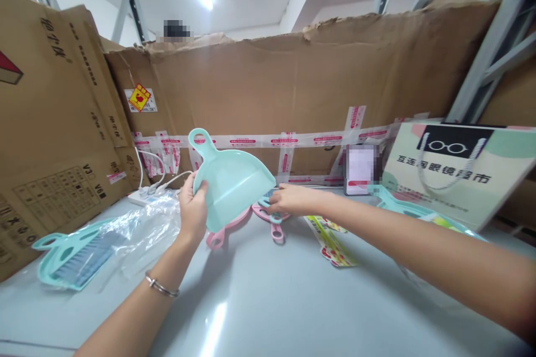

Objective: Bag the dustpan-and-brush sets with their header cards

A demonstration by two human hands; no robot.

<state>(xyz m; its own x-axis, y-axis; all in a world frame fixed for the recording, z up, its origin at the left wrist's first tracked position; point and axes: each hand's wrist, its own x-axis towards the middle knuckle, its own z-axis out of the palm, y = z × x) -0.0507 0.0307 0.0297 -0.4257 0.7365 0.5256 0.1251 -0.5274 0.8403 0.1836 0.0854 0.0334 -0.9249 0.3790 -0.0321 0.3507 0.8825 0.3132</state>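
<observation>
My left hand (193, 207) is closed on the edge of a mint-green plastic dustpan (228, 178), held up off the grey table (268, 295) with its handle pointing up and to the left. My right hand (288, 199) reaches behind the dustpan's right corner, fingers curled on a small teal item (264, 201) that I cannot make out. Under the dustpan lie pink dustpans (272, 223), with pink handles sticking out toward me.
A teal brush and pan set in clear plastic (77, 256) lies at the left. Printed card labels (333, 242) lie at the centre. A paper bag (458, 170) leans at the right. Cardboard walls (293, 83) close in the back and left. A white power strip (144, 195) sits at the back.
</observation>
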